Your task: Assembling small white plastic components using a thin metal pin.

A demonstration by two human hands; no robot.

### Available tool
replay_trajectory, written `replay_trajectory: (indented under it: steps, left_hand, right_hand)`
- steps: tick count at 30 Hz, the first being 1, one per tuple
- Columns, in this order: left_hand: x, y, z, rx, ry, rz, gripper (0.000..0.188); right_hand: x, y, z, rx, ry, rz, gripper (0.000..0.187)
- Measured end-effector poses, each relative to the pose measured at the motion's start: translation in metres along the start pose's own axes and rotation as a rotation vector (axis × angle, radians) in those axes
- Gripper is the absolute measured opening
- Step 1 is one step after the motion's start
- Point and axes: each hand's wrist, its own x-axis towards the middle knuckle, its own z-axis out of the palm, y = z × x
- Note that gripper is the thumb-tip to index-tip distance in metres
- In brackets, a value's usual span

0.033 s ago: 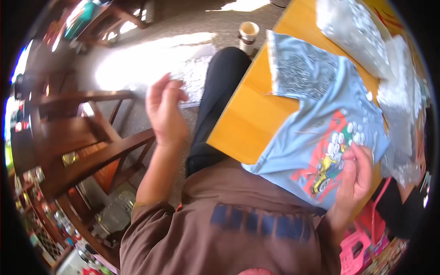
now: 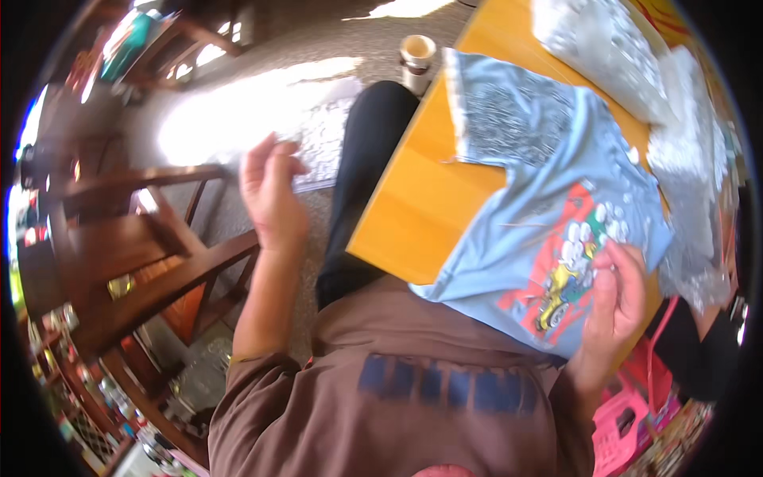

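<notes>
A light blue child's T-shirt (image 2: 497,238) lies spread on a yellow-orange table (image 2: 405,215). Printed cartoon figures on a red patch mark its front, and grey scribble-like texture covers its far end. Above the print is my right hand (image 2: 616,298), thumb and forefinger pinched together. My left hand (image 2: 273,195) is raised off to the left, away from the shirt, its fingers curled and thumb drawn in. Whatever either pinch may hold is too small to make out. A thin pale strand (image 2: 524,224) runs across the shirt near the print.
Clear plastic bags of white pieces (image 2: 604,56) sit along the table's far right. Beyond my knee stands a cup-shaped container (image 2: 416,56). A flat pack of white bits (image 2: 322,143) lies left of my leg. Wooden chairs (image 2: 159,294) fill the left; a pink plastic basket (image 2: 616,433) is lower right.
The whole view has shifted a little, so things sit slightly further left. Both hands keep nearly the same pose, and the shirt lies as before.
</notes>
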Motion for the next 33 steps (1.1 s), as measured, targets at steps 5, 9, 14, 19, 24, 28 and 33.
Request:
replay_trajectory:
  steps: [5, 9, 14, 19, 24, 28, 33]
  left_hand:
    - [0.022, -0.015, -0.021, -0.005, 0.131, -0.131, 0.019]
    - [0.026, -0.006, 0.013, 0.005, -0.025, -0.022, 0.017]
    - [0.053, -0.007, 0.009, 0.182, 0.065, 0.024, 0.017]
    - [0.073, -0.034, -0.021, 0.366, 0.217, -0.173, 0.043]
    - [0.039, 0.001, 0.041, 0.334, -0.016, 0.084, 0.025]
    - [0.004, 0.018, 0.104, 0.350, -0.217, 0.236, 0.020]
    - [-0.036, 0.035, 0.144, 0.412, -0.358, 0.392, 0.013]
  right_hand:
    - [0.001, 0.020, -0.020, -0.036, 0.077, -0.033, 0.021]
    - [-0.013, 0.038, -0.038, -0.059, 0.195, 0.080, 0.020]
    - [-0.021, 0.056, -0.053, -0.067, 0.250, 0.149, 0.016]
    - [-0.026, 0.072, -0.061, -0.003, 0.328, 0.194, 0.014]
    - [-0.036, 0.083, -0.071, 0.034, 0.351, 0.217, 0.014]
    - [-0.035, 0.094, -0.067, -0.057, 0.296, 0.098, 0.016]
    - [-0.025, 0.084, -0.051, -0.289, 0.009, 0.025, 0.018]
